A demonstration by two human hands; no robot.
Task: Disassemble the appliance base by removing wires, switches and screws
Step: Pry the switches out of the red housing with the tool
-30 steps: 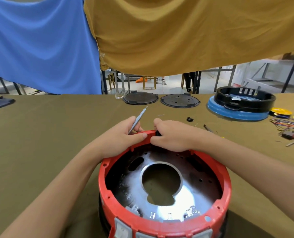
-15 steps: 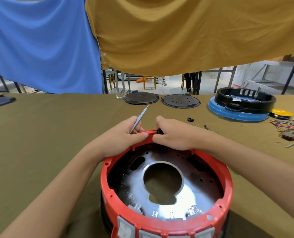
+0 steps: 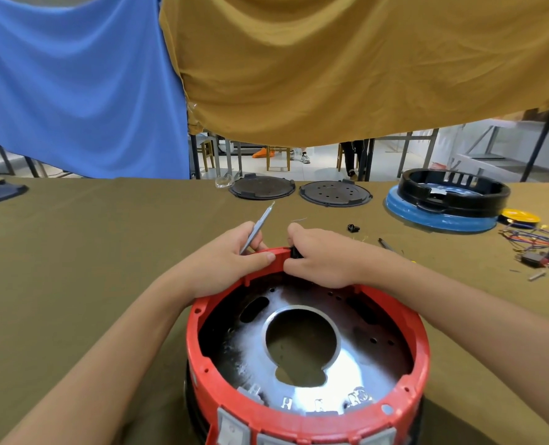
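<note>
My left hand (image 3: pixel 231 263) grips slim grey metal tweezers (image 3: pixel 256 229) (tips up), thumb on the round red plastic appliance base (image 3: pixel 308 354) w/ steel plate, on the olive-cloth table (image 3: pixel 74 252). Right hand (image 3: pixel 323 256) pinches a small black part (image 3: pixel 295 252) at far rim.

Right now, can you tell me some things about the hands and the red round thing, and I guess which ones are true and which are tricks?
1. The left hand holds a thin grey tool. True.
2. The red appliance base lies on a white table. False: it stands on an olive-brown cloth.
3. The right hand pinches a small black part at the far rim of the base. True.
4. The metal plate inside the base is solid all over. False: it has a big round hole in the middle.
5. Loose coloured wires lie on the far right. True.
6. The blue-bottomed ring sits beside the left hand. False: it is far off to the right.
</note>
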